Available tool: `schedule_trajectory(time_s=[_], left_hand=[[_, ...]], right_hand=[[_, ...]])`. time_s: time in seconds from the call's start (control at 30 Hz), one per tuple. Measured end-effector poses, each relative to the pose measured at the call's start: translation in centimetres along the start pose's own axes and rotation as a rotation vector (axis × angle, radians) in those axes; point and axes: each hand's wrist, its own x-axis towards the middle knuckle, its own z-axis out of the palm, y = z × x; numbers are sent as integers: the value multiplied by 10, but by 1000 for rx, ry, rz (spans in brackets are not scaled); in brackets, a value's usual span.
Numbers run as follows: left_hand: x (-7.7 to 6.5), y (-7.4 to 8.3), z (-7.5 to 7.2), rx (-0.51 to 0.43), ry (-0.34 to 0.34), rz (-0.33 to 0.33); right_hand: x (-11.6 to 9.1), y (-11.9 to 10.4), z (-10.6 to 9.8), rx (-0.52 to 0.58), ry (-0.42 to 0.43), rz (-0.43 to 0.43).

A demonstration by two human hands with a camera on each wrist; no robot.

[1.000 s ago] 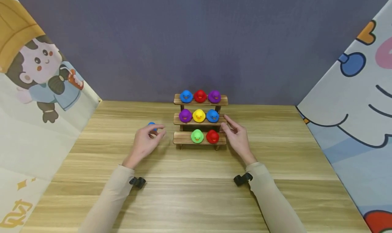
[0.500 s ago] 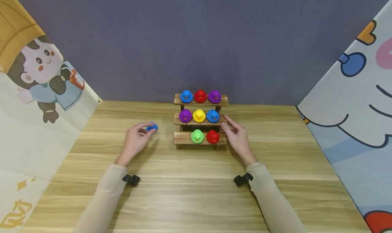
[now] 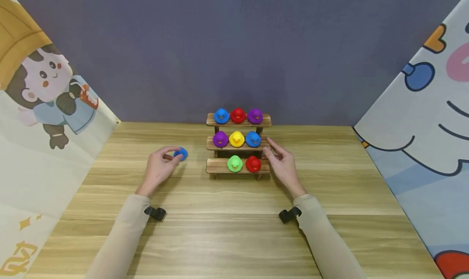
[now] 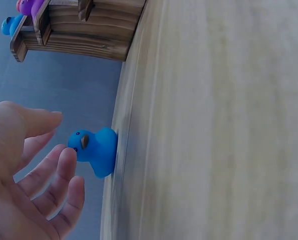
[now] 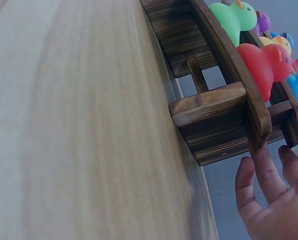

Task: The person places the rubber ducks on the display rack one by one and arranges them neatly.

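Note:
A blue rubber duck (image 3: 181, 154) stands on the table left of the rack. My left hand (image 3: 160, 165) is beside it, thumb and fingers apart around its near side. In the left wrist view the fingertips (image 4: 66, 156) are close to the duck's head (image 4: 78, 141); I cannot tell whether they touch. The three-tier wooden rack (image 3: 216, 165) holds rubber ducks: blue, red and purple on top, purple, yellow and blue in the middle, green (image 3: 235, 163) and red (image 3: 253, 164) below. My right hand (image 3: 283, 165) rests at the rack's right end, fingers fairly straight against the shelf ends.
The wooden tabletop (image 3: 220, 230) runs back to a dark grey-blue wall (image 3: 234, 47). Cartoon-printed panels (image 3: 36, 148) flank it on both sides. On the lower shelf, bare wood (image 3: 216, 163) shows left of the green duck.
My left hand has moved left, away from the rack's side, and now sits beside the blue duck, which was partly hidden before. My right hand and the ducks on the rack stay put.

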Motion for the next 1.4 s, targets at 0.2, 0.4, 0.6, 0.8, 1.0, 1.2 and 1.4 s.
schedule_trajectory(time_s=[0.2,0.4,0.6,0.8,1.0,1.2,1.4], left_hand=[[3,-5,-1,17,2,-3],[6,-9,-1,35,-25,-8],[7,-11,0,44,-47,-16],[9,-12,-2,51,-68,-13],[12,-12,-2,42,-74,-11],[12,-12,-2,55,-57,-3],[14,-13,-3,65,-37,8]], right_hand=[[0,1,0,11,1,-7],[0,2,0,-9,3,-4],[0,2,1,2,-2,3],[1,3,0,-10,8,7],[1,3,0,-19,8,10],[0,1,0,-12,1,25],[-1,-1,0,-14,3,31]])
